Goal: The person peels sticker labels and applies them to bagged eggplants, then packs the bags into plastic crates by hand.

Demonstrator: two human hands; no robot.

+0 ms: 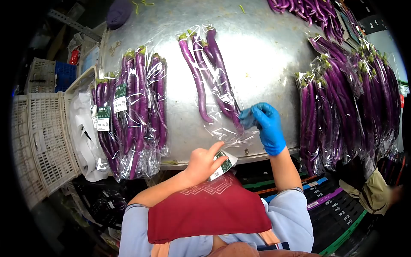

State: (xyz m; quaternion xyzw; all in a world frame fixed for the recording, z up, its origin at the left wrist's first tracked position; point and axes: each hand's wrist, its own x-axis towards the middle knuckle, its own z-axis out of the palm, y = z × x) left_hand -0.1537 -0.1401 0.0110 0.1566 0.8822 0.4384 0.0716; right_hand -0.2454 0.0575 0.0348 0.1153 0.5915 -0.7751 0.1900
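A clear plastic bag (pixel 220 136) with several long purple eggplants (pixel 219 60) lies on the metal table in front of me, its stem ends pointing away. My right hand (pixel 269 128), in a blue glove, is closed with its fingertips pinching the near right edge of this bag. My left hand (pixel 202 165) is bare and sits just below the bag's near end, index finger and thumb stretched out. A green and white label (pixel 222 166) is in the left hand, partly hidden by the fingers.
Bagged eggplants with labels (pixel 132 107) lie at the left, beside a pale plastic crate (pixel 47 137). More bagged eggplants (pixel 334 107) are piled at the right edge of the metal table (pixel 265 55). Loose eggplants (pixel 308 10) lie at the far right. Dark crates (pixel 334 205) stand below.
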